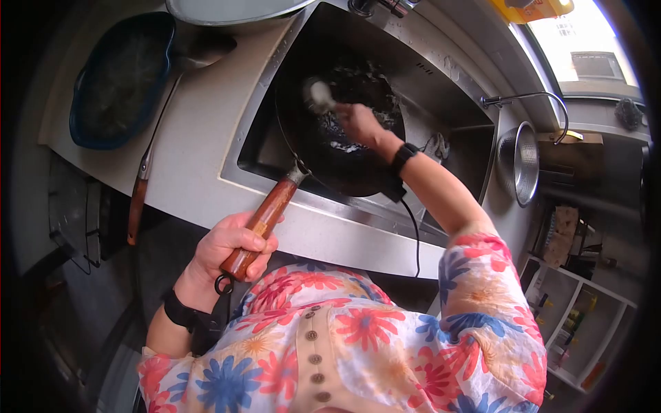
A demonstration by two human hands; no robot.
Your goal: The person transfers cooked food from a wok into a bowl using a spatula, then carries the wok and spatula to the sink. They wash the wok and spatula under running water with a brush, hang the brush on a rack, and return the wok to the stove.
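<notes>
A dark wok [292,117] sits tilted in the steel sink [256,155], with white suds and wet streaks on its inside. My left hand [234,248] is closed around the wok's wooden handle [272,206], which reaches over the counter's front edge. Inside the wok, my right hand [361,125] grips a pale dish brush [319,96], its round head against or just above the wok's surface. Motion blurs the brush, so its bristles do not show clearly.
On the left counter lie a wooden-handled wok turner [147,165] and a blue basin [86,127]. A large pale bowl [237,12] stands at the back. Right of the sink are a metal colander [518,164] and a thin curved tap [551,96]. A black cord [417,237] hangs over the edge.
</notes>
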